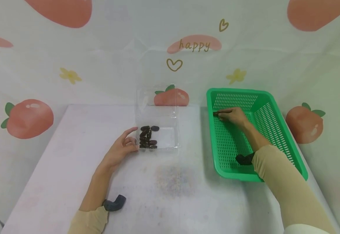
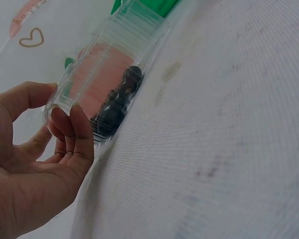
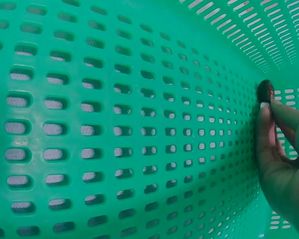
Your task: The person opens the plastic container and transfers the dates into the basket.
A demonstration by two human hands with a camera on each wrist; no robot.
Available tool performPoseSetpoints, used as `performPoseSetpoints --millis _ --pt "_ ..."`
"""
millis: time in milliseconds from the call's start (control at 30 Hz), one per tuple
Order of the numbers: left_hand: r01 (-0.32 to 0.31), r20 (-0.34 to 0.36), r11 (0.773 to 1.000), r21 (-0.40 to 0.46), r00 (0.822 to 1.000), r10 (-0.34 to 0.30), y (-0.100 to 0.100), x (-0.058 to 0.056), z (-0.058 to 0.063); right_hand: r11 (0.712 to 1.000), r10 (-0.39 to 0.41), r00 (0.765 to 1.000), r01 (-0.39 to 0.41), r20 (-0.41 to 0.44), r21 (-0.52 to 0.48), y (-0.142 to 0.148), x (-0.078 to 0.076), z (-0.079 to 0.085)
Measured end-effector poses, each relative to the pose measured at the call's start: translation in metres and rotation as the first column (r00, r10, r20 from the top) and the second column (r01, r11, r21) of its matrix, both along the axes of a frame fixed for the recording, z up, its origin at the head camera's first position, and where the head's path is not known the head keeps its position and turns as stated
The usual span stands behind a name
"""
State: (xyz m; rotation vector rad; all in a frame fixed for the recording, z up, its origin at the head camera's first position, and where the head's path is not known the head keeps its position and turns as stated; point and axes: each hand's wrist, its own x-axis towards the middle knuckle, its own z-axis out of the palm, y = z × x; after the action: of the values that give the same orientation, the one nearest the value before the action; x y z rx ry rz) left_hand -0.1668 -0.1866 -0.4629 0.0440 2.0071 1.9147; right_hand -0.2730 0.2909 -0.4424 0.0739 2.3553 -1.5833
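A clear plastic box (image 1: 167, 138) with its lid raised stands left of centre. Dark brown, oval dates (image 1: 144, 134) lie along its left side, several of them. My left hand (image 1: 122, 148) grips the box's left end, thumb and index finger spread to its two corners; the left wrist view shows the fingertips (image 2: 75, 110) against the clear wall. Inside the green basket (image 1: 212, 143), my right hand (image 1: 233, 115) pinches a single date (image 3: 265, 91) between thumb and fingers, close to the far left corner of the basket floor.
The slotted basket stands on the right of the white-covered table (image 1: 158, 208), its rim raised around the right forearm. Behind the table hangs a printed cloth (image 1: 114, 39). A dark strap piece (image 1: 115, 203) sticks out at the left wrist.
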Motion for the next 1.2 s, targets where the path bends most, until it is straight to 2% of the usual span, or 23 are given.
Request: performPoseSetpoints --millis 200,300,467,600,667,833,1067,1200 --pt "-0.001 0.011 1.0 0.005 1.0 0.001 0.001 -0.001 0.0 0.999 -0.009 1.0 0.008 0.01 0.048 0.002 -0.001 0.005" --pt "-0.003 0.016 1.0 0.003 1.0 0.003 0.002 -0.001 0.001 0.997 -0.014 1.0 0.015 -0.024 0.077 0.003 -0.002 0.009" --pt "-0.008 0.016 1.0 0.009 1.0 0.008 0.002 0.0 0.001 0.998 -0.019 0.995 0.026 -0.102 0.059 0.0 -0.002 0.017" --pt "-0.012 0.017 1.0 0.009 1.0 0.012 0.002 0.0 0.0 0.999 -0.042 0.989 0.041 -0.142 -0.006 -0.003 -0.001 0.026" --pt "-0.012 0.016 1.0 0.004 1.0 0.012 0.001 0.0 0.0 0.996 -0.064 0.987 0.053 -0.149 -0.074 -0.005 0.001 0.032" --pt "-0.016 0.018 1.0 0.004 1.0 0.016 0.003 -0.002 0.0 0.971 -0.105 0.98 0.065 -0.169 -0.23 -0.01 0.006 0.045" --pt "-0.015 0.018 0.998 0.069 1.0 0.013 0.003 -0.003 0.0 0.953 -0.093 0.971 0.023 -0.22 -0.303 -0.025 0.017 0.062" --pt "-0.021 0.013 0.998 0.066 1.0 0.02 0.004 -0.001 0.001 0.946 -0.082 0.971 0.005 -0.226 -0.323 -0.041 0.022 0.071"
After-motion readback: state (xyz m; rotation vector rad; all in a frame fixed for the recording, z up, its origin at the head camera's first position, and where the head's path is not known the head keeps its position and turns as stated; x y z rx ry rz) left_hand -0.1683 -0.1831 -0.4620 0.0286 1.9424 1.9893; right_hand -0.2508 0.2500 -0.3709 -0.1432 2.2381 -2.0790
